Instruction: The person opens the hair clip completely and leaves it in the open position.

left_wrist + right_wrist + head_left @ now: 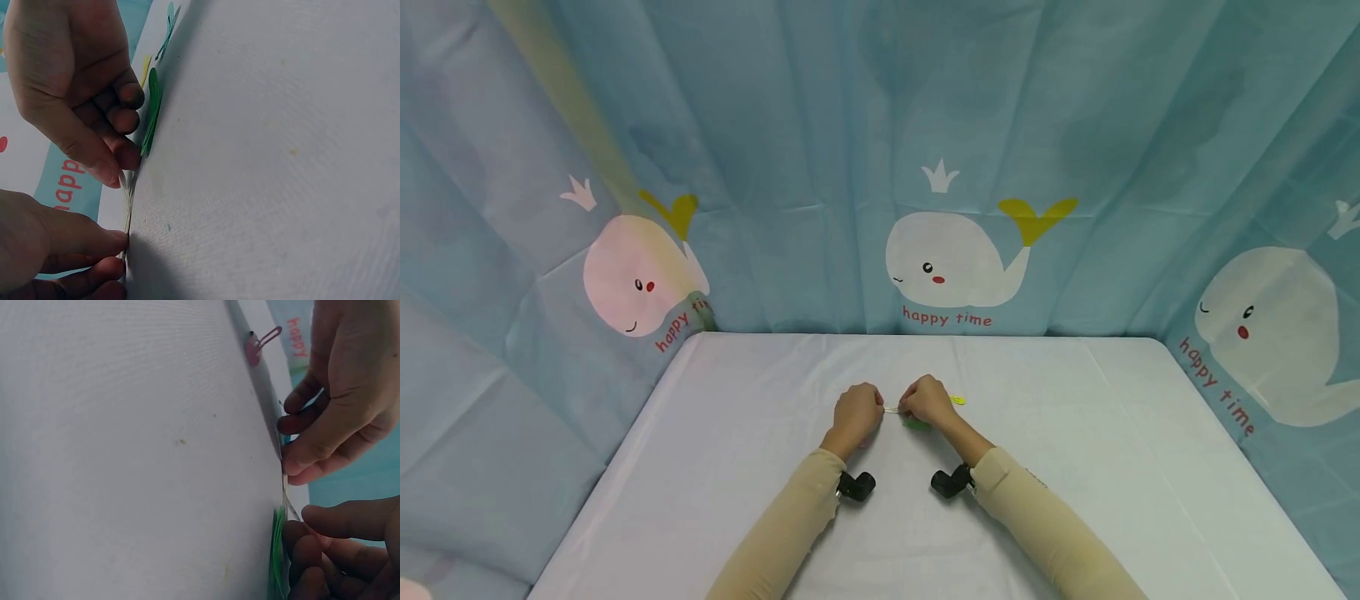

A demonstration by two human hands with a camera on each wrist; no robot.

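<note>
We find a thin, pale, off-white bundle of fine strands [891, 409] stretched between two bare hands, over the far half of the table at about its middle. We record the left hand [857, 414] pinching the bundle between thumb and fingers at its left part; we record the right hand [927, 400] pinching it likewise further right, with a short length exposed in the gap. We cannot tell whether this length touches the surface. Just beside the right hand, on its near side, we note a green, narrow, looped bundle of strands [151, 112] on the cloth. To the right of the right hand we observe a bright yellow slender strip [957, 400], and the left wrist view adds a teal narrow loop [167, 31]. Near the left hand, on its near side, we log a dull pink piece with a slim loop [253, 349]; a small blue object [287, 439] is mostly hidden behind that hand. We note beige sleeves [1056, 525] and a black wrist-mounted camera [951, 481] at each wrist. The white cloth-covered table [737, 467] meets, on its far side, a light-blue curtain [820, 167] printed with white whales and red "happy time" lettering.
</note>
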